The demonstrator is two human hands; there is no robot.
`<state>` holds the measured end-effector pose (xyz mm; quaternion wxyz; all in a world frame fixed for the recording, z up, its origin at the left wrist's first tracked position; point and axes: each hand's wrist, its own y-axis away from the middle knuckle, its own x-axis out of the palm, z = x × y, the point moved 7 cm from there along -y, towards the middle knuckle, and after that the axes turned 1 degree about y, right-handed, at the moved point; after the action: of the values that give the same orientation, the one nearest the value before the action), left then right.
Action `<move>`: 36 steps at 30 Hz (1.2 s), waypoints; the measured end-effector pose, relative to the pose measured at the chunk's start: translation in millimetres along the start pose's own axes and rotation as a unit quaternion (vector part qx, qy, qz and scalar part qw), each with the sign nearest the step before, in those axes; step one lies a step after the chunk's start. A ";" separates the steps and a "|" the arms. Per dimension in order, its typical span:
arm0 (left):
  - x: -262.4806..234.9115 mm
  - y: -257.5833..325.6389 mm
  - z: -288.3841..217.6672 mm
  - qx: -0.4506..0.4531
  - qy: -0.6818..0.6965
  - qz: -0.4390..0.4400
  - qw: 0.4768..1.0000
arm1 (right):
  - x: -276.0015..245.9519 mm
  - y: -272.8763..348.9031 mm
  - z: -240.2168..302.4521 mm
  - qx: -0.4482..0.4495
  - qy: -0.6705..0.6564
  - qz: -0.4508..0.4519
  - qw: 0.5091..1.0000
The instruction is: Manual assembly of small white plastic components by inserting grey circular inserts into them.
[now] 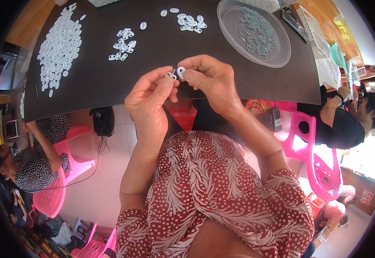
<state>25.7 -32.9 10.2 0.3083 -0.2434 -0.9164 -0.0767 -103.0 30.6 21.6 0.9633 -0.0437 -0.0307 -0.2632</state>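
Observation:
In front of my chest, near the table's front edge, both hands are raised and almost touching. My left hand [150, 96] pinches a small white plastic piece with dark holes [170, 76] between thumb and fingers. A rounded white plastic piece with a dark hole [181, 72] is gripped between the thumb and forefinger of my right hand [213, 84]. The two pieces are held close together; whether they touch I cannot tell. Beyond my hands lie a small cluster of white pieces with dark holes [122, 45] and a cluster of white oval pieces [191, 23].
A large heap of white oval pieces [60, 49] covers the dark table's [97, 92] left side. At the far right, a round clear tray [283, 49] holds thin grey-green metal parts [258, 34]. People sit on pink chairs [50, 195] at left and right.

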 end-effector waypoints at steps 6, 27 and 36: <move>1.4 7.1 -4.4 0.020 -0.108 -0.011 0.994 | -5.6 -3.5 1.4 0.008 -0.012 0.029 0.999; -1.8 17.4 -7.7 0.105 -0.220 -0.057 0.968 | 7.4 3.8 8.1 -0.001 0.037 0.006 0.999; -6.3 18.7 -3.2 0.111 -0.233 -0.049 0.965 | 8.5 7.2 5.7 -0.026 0.036 -0.001 0.999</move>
<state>40.9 -20.1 8.7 0.1074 -0.1733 -0.9766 0.0690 -92.2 33.1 27.5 0.9620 -0.0590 0.0105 -0.2664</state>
